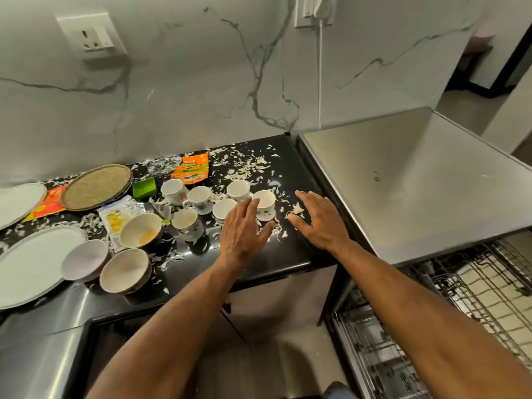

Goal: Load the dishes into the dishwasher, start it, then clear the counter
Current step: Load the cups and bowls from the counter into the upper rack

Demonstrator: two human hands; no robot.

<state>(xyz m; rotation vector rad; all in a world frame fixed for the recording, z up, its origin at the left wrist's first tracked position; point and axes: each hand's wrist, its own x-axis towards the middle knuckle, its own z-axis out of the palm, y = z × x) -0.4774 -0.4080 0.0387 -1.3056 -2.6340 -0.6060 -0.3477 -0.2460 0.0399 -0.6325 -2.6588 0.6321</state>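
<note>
Evidently we are at the start: the dishwasher rack (472,286) at 4 o'clock looks empty, cups (198,197), bowls (140,230) and plates (31,266) remain on the littered counter (290,168), and left hand (244,226) and right hand (319,218), flat-fingered and empty, flank the nearest cup (265,204).

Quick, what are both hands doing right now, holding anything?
Left hand: open, fingers straight, beside a cup, holding nothing.
Right hand: open, flat over the counter, holding nothing.
</note>
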